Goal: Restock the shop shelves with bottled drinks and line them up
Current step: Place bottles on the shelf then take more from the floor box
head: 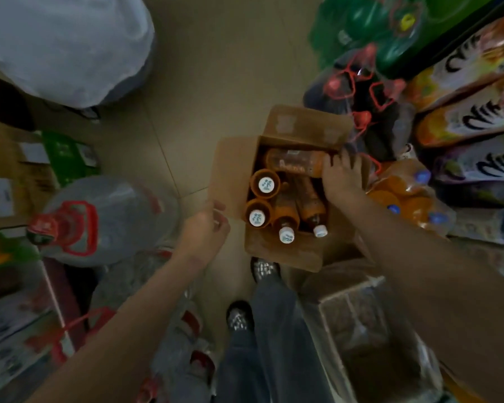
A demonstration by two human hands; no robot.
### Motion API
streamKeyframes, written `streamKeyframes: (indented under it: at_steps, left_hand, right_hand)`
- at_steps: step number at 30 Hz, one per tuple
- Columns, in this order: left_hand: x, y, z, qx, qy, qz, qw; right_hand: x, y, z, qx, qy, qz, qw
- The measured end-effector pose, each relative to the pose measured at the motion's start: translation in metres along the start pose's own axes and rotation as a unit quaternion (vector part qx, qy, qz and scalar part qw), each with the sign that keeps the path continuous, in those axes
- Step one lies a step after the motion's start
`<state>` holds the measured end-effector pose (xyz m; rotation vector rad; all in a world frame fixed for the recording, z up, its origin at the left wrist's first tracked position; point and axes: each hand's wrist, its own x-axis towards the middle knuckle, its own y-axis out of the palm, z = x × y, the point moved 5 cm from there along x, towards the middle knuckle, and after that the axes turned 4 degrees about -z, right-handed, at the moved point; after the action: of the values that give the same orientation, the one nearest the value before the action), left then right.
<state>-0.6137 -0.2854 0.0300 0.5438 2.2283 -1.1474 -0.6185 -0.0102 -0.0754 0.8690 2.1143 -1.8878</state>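
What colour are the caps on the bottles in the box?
White with blue print, on the caps in the box; head view shows them best.

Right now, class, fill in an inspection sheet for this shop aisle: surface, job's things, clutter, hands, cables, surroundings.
Surface: beige tiled floor.
Job's things: open brown cardboard box holding orange bottled drinks with white caps, two upright, others lying.
Clutter: large clear water jug with red handle; plastic-lined carton.
Hands: left hand pinches the box flap; right hand grips a lying bottle.
Cables: nothing seen.
Surroundings: shrink-wrapped orange drink packs, snack bags.
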Motion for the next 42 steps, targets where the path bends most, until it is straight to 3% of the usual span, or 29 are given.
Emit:
streamKeyframes:
  at_steps: [3, 5, 8, 11, 13, 15, 17, 20, 21, 22, 24, 25, 27, 31, 33, 36, 39, 42]
  left_hand:
    - [0.004, 0.006, -0.012, -0.006, 0.017, -0.002, 1.0]
    - [0.005, 0.005, -0.022, -0.017, 0.028, -0.009, 0.999]
    - [0.005, 0.002, -0.041, -0.043, 0.065, -0.02, 0.997]
    - [0.009, 0.002, -0.069, -0.086, 0.127, 0.003, 0.988]
    - [0.009, 0.008, -0.097, -0.106, 0.2, 0.041, 0.973]
    - [0.009, 0.01, -0.117, -0.168, 0.215, 0.063, 0.96]
    - [0.009, 0.007, -0.121, -0.217, 0.177, 0.071, 0.957]
    - [0.006, -0.004, -0.108, -0.197, 0.133, 0.037, 0.971]
    - [0.006, -0.009, -0.098, -0.189, 0.109, 0.011, 0.976]
    - [0.006, -0.014, -0.087, -0.191, 0.078, -0.018, 0.978]
    - [0.005, -0.022, -0.062, -0.203, 0.02, -0.064, 0.977]
    - [0.004, -0.024, -0.05, -0.213, 0.002, -0.08, 0.974]
    - [0.001, -0.026, -0.03, -0.225, -0.022, -0.094, 0.97]
    - [-0.012, -0.021, -0.021, -0.205, -0.019, -0.084, 0.975]
    - [-0.025, -0.02, -0.027, -0.2, 0.003, -0.077, 0.977]
    - [-0.056, -0.024, -0.056, -0.203, 0.051, -0.064, 0.976]
    - [-0.104, -0.037, -0.099, -0.204, 0.102, -0.052, 0.972]
    - [-0.168, -0.055, -0.153, -0.177, 0.182, -0.048, 0.966]
  right_hand:
    - [0.004, -0.004, -0.003, -0.033, -0.022, -0.02, 0.999]
    - [0.0, -0.01, 0.002, -0.023, -0.048, 0.012, 0.999]
    - [-0.02, -0.038, 0.018, 0.095, -0.086, 0.046, 0.991]
    - [-0.049, -0.12, 0.035, 0.156, -0.155, -0.088, 0.972]
    - [-0.074, -0.178, 0.037, 0.239, -0.219, -0.139, 0.936]
    - [-0.093, -0.221, 0.032, 0.31, -0.273, -0.17, 0.895]
    - [-0.092, -0.238, 0.015, 0.4, -0.264, -0.189, 0.857]
    - [-0.08, -0.207, -0.008, 0.623, -0.193, -0.12, 0.748]
    - [-0.078, -0.182, -0.007, 0.619, -0.17, -0.104, 0.759]
    - [-0.079, -0.152, -0.002, 0.541, -0.164, -0.107, 0.818]
    - [-0.091, -0.079, 0.022, 0.292, -0.225, -0.082, 0.926]
    - [-0.1, -0.043, 0.037, 0.19, -0.273, -0.03, 0.943]
    - [-0.114, -0.001, 0.06, 0.098, -0.307, 0.042, 0.946]
    - [-0.114, 0.008, 0.075, 0.116, -0.298, 0.001, 0.947]
    - [-0.114, -0.006, 0.064, 0.172, -0.239, -0.023, 0.955]
    - [-0.129, -0.057, 0.02, 0.292, -0.114, -0.085, 0.946]
    - [-0.177, -0.13, -0.024, 0.347, -0.096, -0.135, 0.923]
    - [-0.257, -0.219, -0.081, 0.399, -0.056, -0.237, 0.884]
